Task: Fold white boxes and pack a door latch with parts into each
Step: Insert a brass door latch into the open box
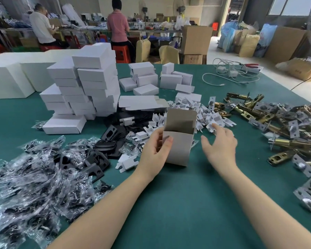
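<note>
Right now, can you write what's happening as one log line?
step: box folded, top open | left hand: holds white box upright | right hand: open, reaching beside box | door latches: right, unpacked

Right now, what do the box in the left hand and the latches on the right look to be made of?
Box: thin paperboard, matte white outside and grey-brown inside, going by its open flap. Latches: metal, seemingly brass-toned bodies with dull silver faceplates that catch glints of light; whether that is plating cannot be told.
</note>
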Tool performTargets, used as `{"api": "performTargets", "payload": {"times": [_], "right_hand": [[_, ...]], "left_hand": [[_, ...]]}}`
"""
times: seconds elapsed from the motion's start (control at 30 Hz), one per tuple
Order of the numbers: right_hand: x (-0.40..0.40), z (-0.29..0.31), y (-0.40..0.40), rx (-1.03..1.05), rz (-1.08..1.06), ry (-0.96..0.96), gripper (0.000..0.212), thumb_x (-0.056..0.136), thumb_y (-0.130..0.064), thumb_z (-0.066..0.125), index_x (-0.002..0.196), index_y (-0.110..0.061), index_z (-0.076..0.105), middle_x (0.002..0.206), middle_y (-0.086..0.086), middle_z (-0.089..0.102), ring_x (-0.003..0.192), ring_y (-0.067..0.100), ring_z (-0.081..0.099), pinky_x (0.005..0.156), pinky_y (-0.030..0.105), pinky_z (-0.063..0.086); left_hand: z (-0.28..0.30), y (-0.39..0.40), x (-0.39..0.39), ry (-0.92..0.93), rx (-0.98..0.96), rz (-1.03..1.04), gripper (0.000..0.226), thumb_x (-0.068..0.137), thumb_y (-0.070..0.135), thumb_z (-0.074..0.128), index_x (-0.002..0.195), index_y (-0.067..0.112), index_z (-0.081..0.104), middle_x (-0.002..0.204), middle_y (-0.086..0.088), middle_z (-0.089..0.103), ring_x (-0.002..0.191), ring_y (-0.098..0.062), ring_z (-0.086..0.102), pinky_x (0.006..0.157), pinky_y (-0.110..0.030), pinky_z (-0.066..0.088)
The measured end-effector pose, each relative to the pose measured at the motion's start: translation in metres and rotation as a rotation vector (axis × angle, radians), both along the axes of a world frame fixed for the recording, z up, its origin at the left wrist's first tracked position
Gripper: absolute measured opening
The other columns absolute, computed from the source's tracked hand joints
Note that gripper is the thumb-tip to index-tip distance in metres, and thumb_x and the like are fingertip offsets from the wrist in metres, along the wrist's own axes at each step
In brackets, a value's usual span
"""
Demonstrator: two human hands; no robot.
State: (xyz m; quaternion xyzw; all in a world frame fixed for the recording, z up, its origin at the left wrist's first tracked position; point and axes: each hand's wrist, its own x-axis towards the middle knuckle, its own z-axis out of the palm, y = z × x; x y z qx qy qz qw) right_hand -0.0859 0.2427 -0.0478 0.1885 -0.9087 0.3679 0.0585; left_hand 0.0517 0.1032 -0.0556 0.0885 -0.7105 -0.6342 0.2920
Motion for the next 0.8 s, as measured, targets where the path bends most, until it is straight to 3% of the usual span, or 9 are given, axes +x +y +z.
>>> {"api": "performTargets", "payload": {"times": [0.07,0.17,0.3,0.4,0.5,0.6,0.67,0.73,0.8], "right_hand": [[-0.022,0.009,0.004,0.305,-0.045,-0.029,0.06,0.095,-0.038,0.055,0.149,-0.023,0.033,0.153,0.013,0.03,0.134,0.039,0.029,0.108,0.046,0.029],[-0.043,0.014,0.012,0.556,0.059,0.011,0.047,0.1,-0.039,0.045,0.145,-0.025,0.039,0.145,0.011,0.046,0.128,0.04,0.037,0.102,0.046,0.036],[-0.052,0.019,0.017,0.446,0.022,0.195,0.026,0.095,-0.027,0.057,0.117,-0.015,0.062,0.111,0.013,0.067,0.109,0.038,0.053,0.081,0.04,0.043],[-0.056,0.021,0.02,0.494,0.044,0.093,0.024,0.094,-0.021,0.056,0.117,-0.019,0.062,0.114,0.011,0.066,0.108,0.035,0.055,0.08,0.038,0.047],[-0.059,0.029,0.023,0.58,0.109,0.0,0.037,0.089,-0.017,0.055,0.125,-0.026,0.059,0.119,0.008,0.065,0.11,0.032,0.058,0.085,0.037,0.051],[-0.058,0.033,0.024,0.582,0.168,-0.088,0.041,0.093,-0.024,0.05,0.133,-0.028,0.055,0.121,0.007,0.064,0.112,0.03,0.057,0.09,0.039,0.051],[-0.057,0.032,0.024,0.551,0.144,-0.032,0.031,0.096,-0.034,0.048,0.124,-0.026,0.06,0.115,0.006,0.065,0.103,0.028,0.059,0.084,0.037,0.052],[-0.054,0.029,0.024,0.512,0.114,0.019,0.029,0.096,-0.044,0.052,0.111,-0.022,0.062,0.112,0.006,0.065,0.094,0.026,0.057,0.078,0.036,0.052],[-0.051,0.028,0.022,0.529,0.128,0.006,0.038,0.094,-0.05,0.055,0.118,-0.022,0.059,0.121,0.008,0.06,0.102,0.029,0.058,0.081,0.039,0.051]], "left_hand": [[0.001,0.0,0.0,-0.014,0.008,0.001,0.029,0.093,0.034,0.054,0.12,0.023,0.057,0.1,0.02,0.067,0.093,0.002,0.061,0.08,-0.01,0.044],[0.004,0.001,0.001,-0.024,0.027,0.012,0.027,0.09,0.039,0.056,0.117,0.037,0.058,0.105,0.018,0.068,0.096,0.0,0.061,0.081,-0.014,0.047],[0.008,0.003,0.003,-0.021,0.038,-0.016,0.023,0.084,0.048,0.057,0.107,0.053,0.059,0.109,0.007,0.068,0.098,-0.013,0.062,0.084,-0.027,0.051],[0.009,0.005,0.004,-0.009,0.034,-0.011,0.032,0.085,0.051,0.055,0.115,0.041,0.059,0.11,0.002,0.068,0.099,-0.017,0.062,0.081,-0.021,0.05],[0.009,0.005,0.005,0.005,0.011,0.01,0.033,0.09,0.053,0.048,0.115,0.037,0.059,0.11,0.006,0.067,0.102,-0.015,0.061,0.084,-0.019,0.047],[0.009,0.005,0.005,0.002,0.006,0.024,0.027,0.097,0.043,0.042,0.116,0.035,0.058,0.111,0.015,0.067,0.104,-0.004,0.06,0.086,-0.013,0.045],[0.009,0.006,0.005,-0.005,0.007,0.024,0.027,0.096,0.041,0.042,0.116,0.034,0.058,0.11,0.016,0.067,0.103,-0.004,0.061,0.085,-0.014,0.046],[0.009,0.006,0.005,-0.007,0.014,0.016,0.027,0.095,0.044,0.045,0.115,0.032,0.059,0.107,0.014,0.068,0.099,-0.004,0.061,0.083,-0.016,0.047],[0.008,0.006,0.005,-0.005,0.022,0.013,0.034,0.091,0.053,0.048,0.114,0.031,0.059,0.105,0.01,0.068,0.096,-0.007,0.061,0.082,-0.019,0.048]]}}
